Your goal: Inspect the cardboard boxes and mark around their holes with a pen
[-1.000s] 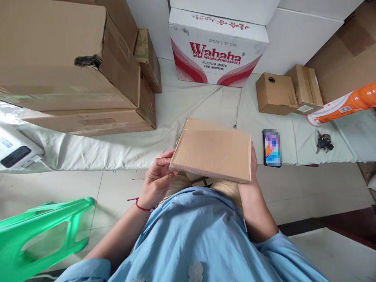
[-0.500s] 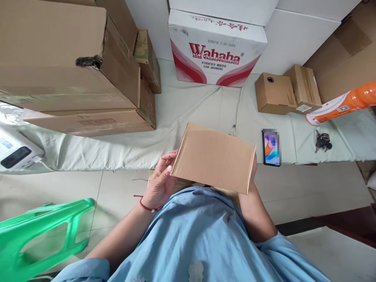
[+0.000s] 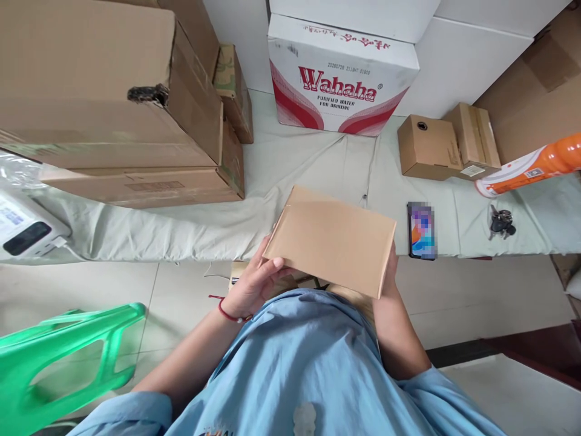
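Note:
I hold a flat brown cardboard box (image 3: pixel 333 239) in front of my chest, over the edge of a cloth-covered table (image 3: pixel 190 227). My left hand (image 3: pixel 254 281) grips its near left corner, thumb on top and fingers under it. My right hand (image 3: pixel 390 266) is closed on the box's right edge and mostly hidden behind it. The box tilts slightly, its far edge over the cloth. Under the box, more cardboard (image 3: pixel 345 293) shows in my lap.
On the table stand large stacked cartons (image 3: pixel 104 103) at left, a white Wahaha water carton (image 3: pixel 340 75) at the back, two small brown boxes (image 3: pixel 447 145), a phone (image 3: pixel 421 230), keys (image 3: pixel 499 221) and an orange bottle (image 3: pixel 531 166). A green plastic stool (image 3: pixel 54 357) stands at lower left.
The box has tipped from nearly level to more tilted. My left hand slid from the side to under the near left corner, thumb now on top.

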`<state>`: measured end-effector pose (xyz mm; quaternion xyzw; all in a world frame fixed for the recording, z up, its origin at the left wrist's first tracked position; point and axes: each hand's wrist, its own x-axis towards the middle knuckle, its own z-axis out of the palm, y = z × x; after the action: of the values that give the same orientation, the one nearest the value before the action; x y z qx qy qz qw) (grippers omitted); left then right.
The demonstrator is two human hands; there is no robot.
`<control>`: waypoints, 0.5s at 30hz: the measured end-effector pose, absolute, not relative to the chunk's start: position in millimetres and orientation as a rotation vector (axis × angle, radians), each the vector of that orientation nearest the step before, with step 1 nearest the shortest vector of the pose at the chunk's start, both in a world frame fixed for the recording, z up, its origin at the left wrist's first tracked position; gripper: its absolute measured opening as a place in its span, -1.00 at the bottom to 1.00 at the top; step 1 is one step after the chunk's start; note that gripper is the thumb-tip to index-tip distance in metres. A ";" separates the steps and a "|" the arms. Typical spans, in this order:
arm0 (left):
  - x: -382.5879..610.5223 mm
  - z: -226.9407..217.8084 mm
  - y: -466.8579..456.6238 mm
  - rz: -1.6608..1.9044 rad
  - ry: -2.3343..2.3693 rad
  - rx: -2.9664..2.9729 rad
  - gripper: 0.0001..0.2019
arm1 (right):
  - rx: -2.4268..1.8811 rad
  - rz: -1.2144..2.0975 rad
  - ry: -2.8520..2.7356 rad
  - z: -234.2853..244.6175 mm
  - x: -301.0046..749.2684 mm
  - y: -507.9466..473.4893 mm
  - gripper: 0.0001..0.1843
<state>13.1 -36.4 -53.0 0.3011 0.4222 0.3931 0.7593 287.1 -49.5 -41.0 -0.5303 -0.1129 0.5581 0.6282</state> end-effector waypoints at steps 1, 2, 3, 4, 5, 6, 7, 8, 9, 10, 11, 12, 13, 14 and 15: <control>17.8 -51.4 -37.6 0.884 0.963 0.668 -0.32 | -1.222 1.368 -0.215 -43.0 288.9 -50.9 -0.36; 21.8 -49.8 -39.4 0.913 1.005 0.704 -0.25 | -1.227 1.455 -0.172 -44.7 291.4 -52.4 -0.33; 24.8 -48.0 -41.6 0.940 1.042 0.769 -0.20 | -1.230 1.516 -0.140 -46.2 294.6 -54.1 -0.30; 26.8 -46.0 -44.2 0.964 1.074 0.857 -0.17 | -1.236 1.532 -0.128 -47.4 298.1 -55.6 -0.27; 27.9 -43.7 -47.0 0.980 1.097 0.965 -0.13 | -1.246 1.524 -0.128 -48.2 301.6 -56.8 -0.25; 28.5 -40.8 -49.9 0.991 1.113 1.085 -0.09 | -1.254 1.500 -0.130 -48.7 304.8 -57.5 -0.26; 28.8 -37.4 -52.8 1.003 1.125 1.210 -0.04 | -1.259 1.468 -0.130 -48.9 307.4 -57.6 -0.29; 29.2 -33.4 -55.4 1.022 1.134 1.327 0.02 | -1.256 1.435 -0.123 -48.9 309.2 -57.0 -0.34; 29.9 -29.3 -57.7 1.048 1.140 1.429 0.07 | -1.243 1.405 -0.109 -48.8 309.9 -55.9 -0.40; 31.1 -25.2 -59.5 1.079 1.139 1.510 0.12 | -1.218 1.379 -0.094 -48.5 309.6 -54.6 -0.47; 32.6 -21.5 -60.8 1.108 1.131 1.574 0.16 | -1.186 1.353 -0.082 -48.2 308.4 -53.2 -0.53; 34.2 -18.7 -61.5 1.128 1.118 1.623 0.19 | -1.154 1.323 -0.075 -47.7 306.4 -52.0 -0.58; 35.6 -17.0 -61.6 1.136 1.100 1.659 0.22 | -1.129 1.287 -0.075 -47.1 303.9 -51.2 -0.63; 36.4 -16.4 -61.2 1.130 1.080 1.684 0.24 | -1.109 1.251 -0.085 -46.4 301.2 -50.9 -0.66; 36.4 -16.9 -60.5 1.113 1.062 1.702 0.25 | -1.094 1.221 -0.104 -45.5 298.5 -51.0 -0.68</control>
<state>36.4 -60.5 -16.9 0.6764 0.4219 0.4421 0.4111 298.5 -51.0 -45.5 -0.4875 -0.0465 0.5442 0.6812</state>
